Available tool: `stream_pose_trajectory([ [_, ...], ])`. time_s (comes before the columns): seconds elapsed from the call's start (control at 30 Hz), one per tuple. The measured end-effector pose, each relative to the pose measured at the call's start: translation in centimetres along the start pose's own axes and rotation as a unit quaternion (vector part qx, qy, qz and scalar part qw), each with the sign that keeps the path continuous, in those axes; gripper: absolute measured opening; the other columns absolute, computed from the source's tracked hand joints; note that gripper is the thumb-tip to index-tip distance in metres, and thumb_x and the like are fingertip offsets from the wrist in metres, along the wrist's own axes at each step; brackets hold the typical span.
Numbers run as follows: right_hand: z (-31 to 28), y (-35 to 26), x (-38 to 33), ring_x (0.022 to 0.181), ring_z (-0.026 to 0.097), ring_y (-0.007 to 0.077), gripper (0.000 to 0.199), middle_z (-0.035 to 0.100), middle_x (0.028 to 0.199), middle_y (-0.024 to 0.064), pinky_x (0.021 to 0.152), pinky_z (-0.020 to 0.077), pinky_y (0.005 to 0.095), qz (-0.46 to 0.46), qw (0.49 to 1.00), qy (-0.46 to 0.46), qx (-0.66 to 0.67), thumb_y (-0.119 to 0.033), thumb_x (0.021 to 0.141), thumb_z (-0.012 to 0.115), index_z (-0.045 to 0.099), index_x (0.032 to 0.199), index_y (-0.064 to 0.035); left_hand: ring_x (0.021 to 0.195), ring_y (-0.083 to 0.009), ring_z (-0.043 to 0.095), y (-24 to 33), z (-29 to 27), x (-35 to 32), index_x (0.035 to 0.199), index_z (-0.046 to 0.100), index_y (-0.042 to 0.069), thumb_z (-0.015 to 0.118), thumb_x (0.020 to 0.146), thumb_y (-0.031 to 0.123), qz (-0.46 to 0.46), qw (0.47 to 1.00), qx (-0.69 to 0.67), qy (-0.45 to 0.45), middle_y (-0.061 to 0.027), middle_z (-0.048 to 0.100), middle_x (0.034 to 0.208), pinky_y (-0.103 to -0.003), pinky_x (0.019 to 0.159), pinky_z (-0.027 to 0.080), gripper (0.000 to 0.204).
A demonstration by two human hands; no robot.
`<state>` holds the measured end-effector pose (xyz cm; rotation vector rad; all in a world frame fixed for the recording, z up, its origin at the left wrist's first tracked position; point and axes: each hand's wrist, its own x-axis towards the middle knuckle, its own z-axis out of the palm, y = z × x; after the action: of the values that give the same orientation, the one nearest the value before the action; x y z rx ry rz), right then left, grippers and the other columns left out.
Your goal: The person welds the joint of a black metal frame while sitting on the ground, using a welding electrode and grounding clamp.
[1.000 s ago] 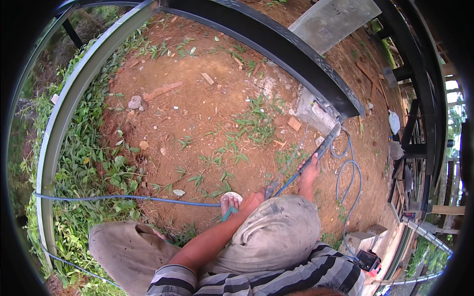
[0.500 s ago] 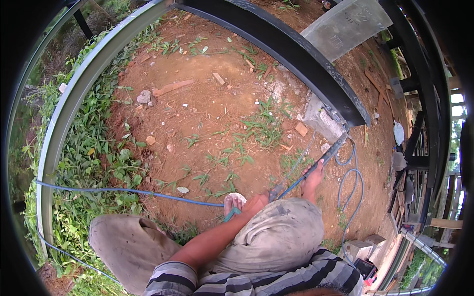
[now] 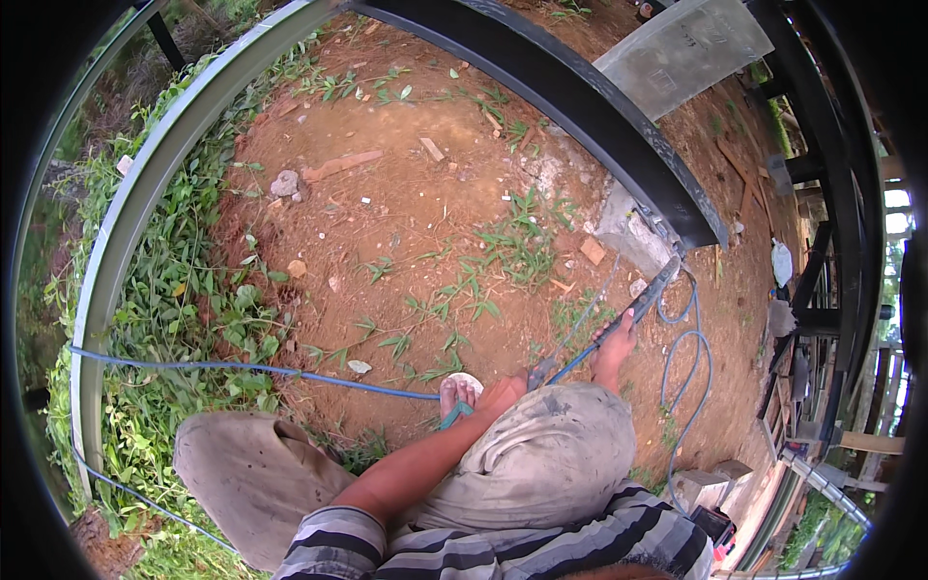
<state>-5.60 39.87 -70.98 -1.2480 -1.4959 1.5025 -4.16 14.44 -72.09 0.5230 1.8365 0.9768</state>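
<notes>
My left hand [image 3: 505, 392] is closed beside my bent knee, around the end of a small grey tool [image 3: 542, 371] whose kind I cannot make out. A thin grey rod or wire [image 3: 586, 314] slants from near that tool toward the beam. My right hand [image 3: 615, 346] is wrapped round a long dark metal bar [image 3: 645, 298]. The bar's far end meets the lower end of a black steel beam [image 3: 580, 92], by a pale concrete block [image 3: 628, 230]. A blue cable [image 3: 367, 386] passes under my left hand and seems to continue along the bar.
A pale steel beam [image 3: 135, 208] curves along the left over green plants. Blue cable loops [image 3: 709, 367] lie on the soil to the right. A grey sheet [image 3: 684, 56] is behind the black beam. Wood scraps [image 3: 343, 166] and stones [image 3: 285, 186] dot the ground. Black framework stands far right.
</notes>
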Motion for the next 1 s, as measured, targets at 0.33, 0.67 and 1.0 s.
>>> stream_pose_trajectory([
  [0.33,-0.7,-0.5,-1.6,0.054,0.048,0.0150,0.045,0.051,0.074,0.0045,0.045,0.0402,0.0312,0.024,0.999,0.005,-0.043,-0.049,0.103,0.061,0.053,0.106,-0.0054,0.109,-0.0477,0.068,-1.0,0.3,-1.0,0.122,0.055,-0.001,0.051,0.098,0.025,0.008,0.998,-0.067,-0.002,-0.0309,0.069,0.113,-0.057,0.090,0.053,0.035],
  [0.67,-0.5,-0.3,-0.5,0.060,0.048,0.0167,0.055,0.053,0.079,0.0064,0.051,0.0399,0.0345,0.028,0.995,0.010,-0.092,-0.051,0.102,0.062,0.057,0.118,0.0015,0.112,-0.0465,0.068,-0.9,0.7,-1.3,0.121,0.060,0.001,0.050,0.099,0.026,0.054,0.996,-0.055,0.048,-0.0291,0.070,0.114,-0.057,0.091,0.054,0.035],
  [1.0,-0.3,-0.8,-1.6,0.062,0.050,0.0173,0.055,0.052,0.078,0.0064,0.052,0.0402,0.0345,0.015,0.995,0.024,-0.095,-0.051,0.103,0.060,0.058,0.118,0.0020,0.114,-0.0449,0.067,0.7,-1.6,-2.8,0.123,0.060,0.004,0.052,0.098,0.028,0.030,0.996,-0.078,0.007,-0.0271,0.069,0.117,-0.057,0.093,0.052,0.036],
])
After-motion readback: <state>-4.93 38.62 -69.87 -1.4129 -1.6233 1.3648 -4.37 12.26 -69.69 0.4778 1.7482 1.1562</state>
